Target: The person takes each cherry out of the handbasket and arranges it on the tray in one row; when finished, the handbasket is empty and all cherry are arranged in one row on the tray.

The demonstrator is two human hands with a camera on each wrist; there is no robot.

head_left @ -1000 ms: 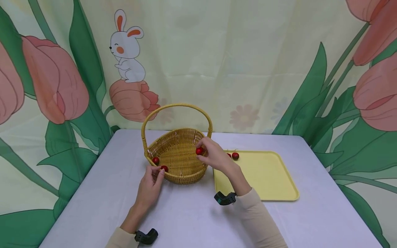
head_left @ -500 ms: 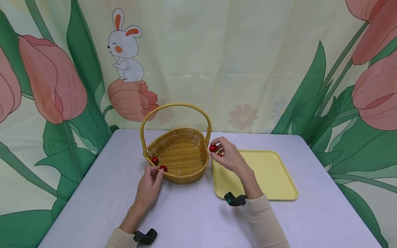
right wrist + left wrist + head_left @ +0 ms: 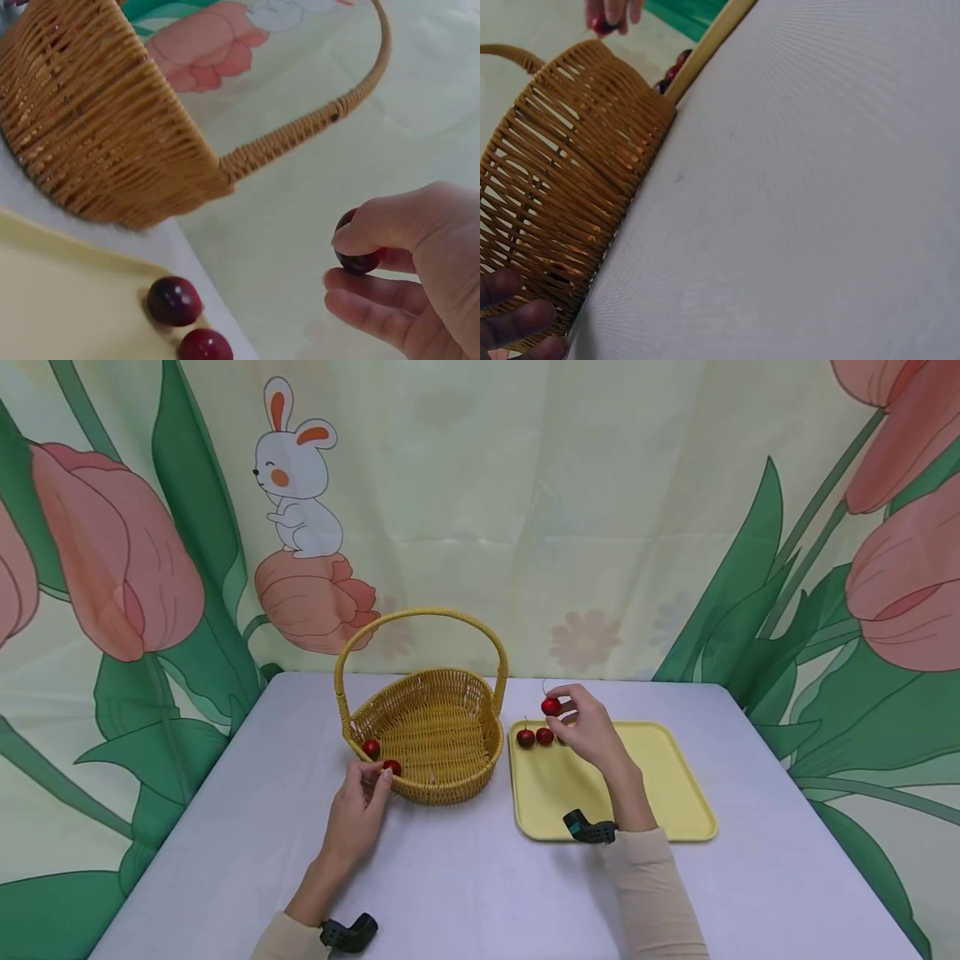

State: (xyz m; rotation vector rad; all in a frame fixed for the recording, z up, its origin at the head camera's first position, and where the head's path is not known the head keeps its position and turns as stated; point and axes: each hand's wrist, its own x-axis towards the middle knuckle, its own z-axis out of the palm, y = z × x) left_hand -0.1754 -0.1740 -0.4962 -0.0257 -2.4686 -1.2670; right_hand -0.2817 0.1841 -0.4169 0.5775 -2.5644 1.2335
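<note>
We are seeing a red cherry (image 3: 551, 706), its stem pointing up, hanging over the far left part of a yellow tray (image 3: 555, 785). The right hand (image 3: 592, 731) is pinching it between thumb and fingers. Below it, three other cherries (image 3: 544, 737) are lying in a row on the tray, the third mostly behind the hand in the head view but showing from the left wrist.

Just left of the tray, a woven basket (image 3: 442, 793) is holding two more, one against its left wall (image 3: 371, 748), one at the near left rim (image 3: 392, 767). There the left hand (image 3: 354, 806) is gripping the rim; we are not making out whether its fingertips are also touching that cherry. Both are resting on or above a white-covered table (image 3: 450, 877), before a curtain (image 3: 622, 485) printed with tulips and a rabbit.

By our count the work is looking about half done: three cherries are lying on the tray, one is still in the air, two are remaining in the basket. A second ago the held cherry was over the basket; now we are finding it above the tray, while the left hand is staying at the rim.
</note>
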